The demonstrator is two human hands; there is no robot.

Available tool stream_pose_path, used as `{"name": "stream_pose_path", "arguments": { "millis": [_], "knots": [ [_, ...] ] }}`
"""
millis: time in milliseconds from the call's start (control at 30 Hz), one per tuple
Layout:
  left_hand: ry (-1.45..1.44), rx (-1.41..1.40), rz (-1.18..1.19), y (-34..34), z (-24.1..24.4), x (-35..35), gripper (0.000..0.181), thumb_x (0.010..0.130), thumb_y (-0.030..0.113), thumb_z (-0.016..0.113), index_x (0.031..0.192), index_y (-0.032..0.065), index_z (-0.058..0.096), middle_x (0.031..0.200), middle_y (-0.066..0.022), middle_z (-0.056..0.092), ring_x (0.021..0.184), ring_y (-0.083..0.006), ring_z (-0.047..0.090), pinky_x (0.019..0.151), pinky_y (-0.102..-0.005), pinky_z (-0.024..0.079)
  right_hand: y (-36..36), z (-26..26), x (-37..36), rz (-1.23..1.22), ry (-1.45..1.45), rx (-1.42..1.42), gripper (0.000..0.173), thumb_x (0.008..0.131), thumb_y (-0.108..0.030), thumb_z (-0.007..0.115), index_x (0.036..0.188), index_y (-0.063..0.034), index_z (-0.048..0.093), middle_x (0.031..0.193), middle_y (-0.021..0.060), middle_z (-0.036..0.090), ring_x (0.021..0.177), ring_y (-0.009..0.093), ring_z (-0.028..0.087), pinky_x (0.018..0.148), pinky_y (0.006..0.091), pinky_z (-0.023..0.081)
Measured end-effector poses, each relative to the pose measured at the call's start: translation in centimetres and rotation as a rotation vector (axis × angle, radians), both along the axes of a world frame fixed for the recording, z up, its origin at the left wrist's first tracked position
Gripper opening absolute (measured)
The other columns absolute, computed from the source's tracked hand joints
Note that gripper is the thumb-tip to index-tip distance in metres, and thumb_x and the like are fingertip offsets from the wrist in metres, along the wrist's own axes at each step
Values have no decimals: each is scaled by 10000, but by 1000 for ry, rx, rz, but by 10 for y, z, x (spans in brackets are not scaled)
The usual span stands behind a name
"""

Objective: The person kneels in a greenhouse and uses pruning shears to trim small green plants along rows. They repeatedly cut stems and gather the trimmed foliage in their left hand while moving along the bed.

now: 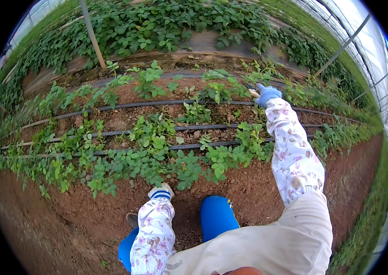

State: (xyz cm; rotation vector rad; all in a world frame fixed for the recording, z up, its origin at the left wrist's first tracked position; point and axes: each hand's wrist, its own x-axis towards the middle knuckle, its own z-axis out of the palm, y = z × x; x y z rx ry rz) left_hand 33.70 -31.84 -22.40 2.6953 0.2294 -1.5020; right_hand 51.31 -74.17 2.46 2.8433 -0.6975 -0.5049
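Note:
My right hand (266, 94), in a blue glove, reaches over the far side of the bed and grips what looks like small hand pruners (253, 90), among leafy plants (217, 92). My left hand (161, 191), in a pale glove with a blue-striped cuff, is low at the near edge of the bed. Its fingers are mostly hidden by the cuff and the leaves (154, 175) in front, so its grip cannot be made out. Floral sleeves cover both forearms.
Black drip lines (194, 127) run across the bed between the plants. Bare reddish soil (77, 213) lies on the near side. Behind are dense vines (166, 27), a metal post (92, 34) at left and a slanted one (345, 44) at right. My blue-clad knees show below.

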Motion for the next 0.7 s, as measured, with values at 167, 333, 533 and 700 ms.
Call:
{"name": "stream_pose_path", "arguments": {
  "millis": [167, 333, 533, 700],
  "knots": [
    [-23, 1, 4, 8, -4, -1, 366, 880, 284, 582, 1211, 142, 648, 1260, -96, 628, 1166, -269, 605, 954, -432, 492, -9, -22, 3, -2, -311, 203, 648, 903, -484, 541, 1448, -183, 360, 1278, 158, 601, 1167, 330, 586, 984, 438, 444],
    [-2, -21, -14, 3, -7, 2, 355, 875, 262, 596, 1197, 125, 653, 1251, -93, 633, 1162, -267, 607, 950, -426, 495, -64, -30, -22, -215, -155, 118, 786, 835, -457, 614, 1503, -261, 249, 1409, 182, 483, 1270, 341, 505, 1035, 455, 414],
    [38, -31, 12, 1, 1, 5, 384, 893, 291, 580, 1236, 125, 629, 1297, -90, 605, 1185, -269, 591, 970, -428, 480, -24, -52, -32, -240, -16, 102, 809, 781, -505, 649, 1479, -308, 289, 1447, 160, 425, 1343, 343, 414, 1094, 515, 317],
    [-20, -16, 10, 8, 16, 2, 368, 907, 304, 558, 1212, 116, 645, 1273, -96, 620, 1173, -284, 598, 972, -447, 474, 30, -68, 0, -246, -84, 118, 793, 822, -493, 618, 1489, -246, 268, 1461, 160, 411, 1327, 339, 436, 1070, 515, 340]
  ]
}}
